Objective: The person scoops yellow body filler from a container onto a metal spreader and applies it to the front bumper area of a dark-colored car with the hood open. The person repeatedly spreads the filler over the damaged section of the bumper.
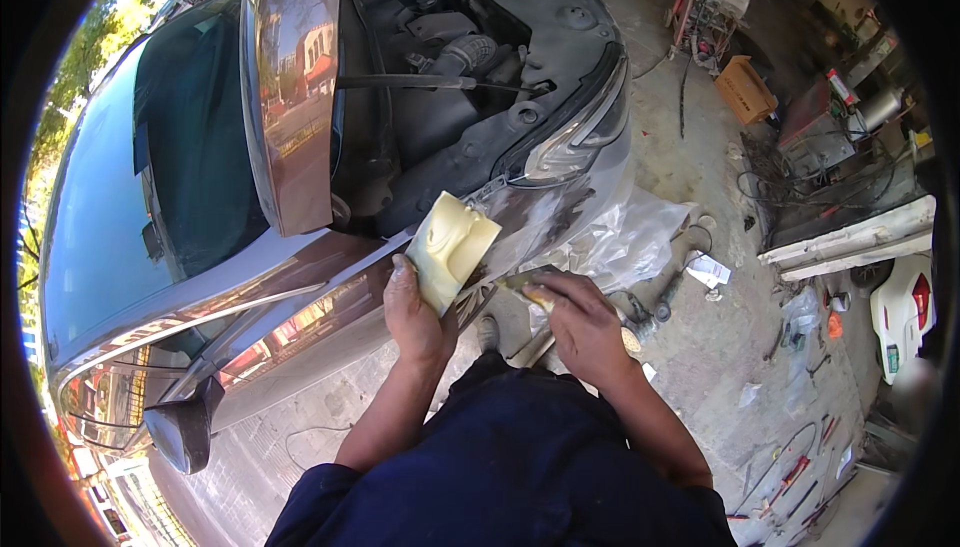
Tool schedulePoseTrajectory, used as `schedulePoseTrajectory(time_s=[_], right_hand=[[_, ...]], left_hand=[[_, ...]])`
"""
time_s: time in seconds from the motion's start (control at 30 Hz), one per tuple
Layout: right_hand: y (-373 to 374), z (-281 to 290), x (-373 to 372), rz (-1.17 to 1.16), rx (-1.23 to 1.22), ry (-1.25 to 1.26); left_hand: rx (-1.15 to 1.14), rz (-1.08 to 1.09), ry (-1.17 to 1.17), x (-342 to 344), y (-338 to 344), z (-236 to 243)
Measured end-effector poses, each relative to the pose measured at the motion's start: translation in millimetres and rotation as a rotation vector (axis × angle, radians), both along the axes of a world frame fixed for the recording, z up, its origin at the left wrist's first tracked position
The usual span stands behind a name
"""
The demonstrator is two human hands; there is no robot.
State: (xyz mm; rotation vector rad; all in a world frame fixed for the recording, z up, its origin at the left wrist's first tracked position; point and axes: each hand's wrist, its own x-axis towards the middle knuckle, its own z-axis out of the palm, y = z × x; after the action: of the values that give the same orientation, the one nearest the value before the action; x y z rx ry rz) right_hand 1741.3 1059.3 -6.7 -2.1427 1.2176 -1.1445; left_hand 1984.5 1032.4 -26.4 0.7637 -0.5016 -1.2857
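My left hand (412, 312) grips a pale board (452, 252) with a cream, putty-like paste spread on it, held tilted over the car's front fender. My right hand (585, 327) holds a flat, dark spreader (523, 283) with yellowish smears, just right of the board and apart from it. Behind both hands stands a brown car (290, 107) with its hood raised on a strut (400, 80), the engine bay (450, 127) exposed and the headlight (570, 142) at its front corner.
A side mirror (178, 417) juts out at lower left. Plastic sheeting (640, 242) lies by the fender. To the right are a wheeled machine (705, 12), a cardboard box (742, 87), a white bumper (900, 317), panels (850, 242) and scattered tools (795, 472). My shoe (488, 332) is below.
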Motion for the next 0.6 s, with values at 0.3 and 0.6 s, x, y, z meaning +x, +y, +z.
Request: schedulePoseTrajectory(time_s=[0.3, 0.6], right_hand=[[-63.3, -27.7, 35.6, -0.005, -0.198, 0.445], [-115.8, -45.0, 78.5, 0.034, -0.287, 0.553]], left_hand=[[0.154, 0.105, 0.095, 64.2, 51.3, -30.1], [0.226, 0.110, 0.140, 100.0, 73.5, -61.4]])
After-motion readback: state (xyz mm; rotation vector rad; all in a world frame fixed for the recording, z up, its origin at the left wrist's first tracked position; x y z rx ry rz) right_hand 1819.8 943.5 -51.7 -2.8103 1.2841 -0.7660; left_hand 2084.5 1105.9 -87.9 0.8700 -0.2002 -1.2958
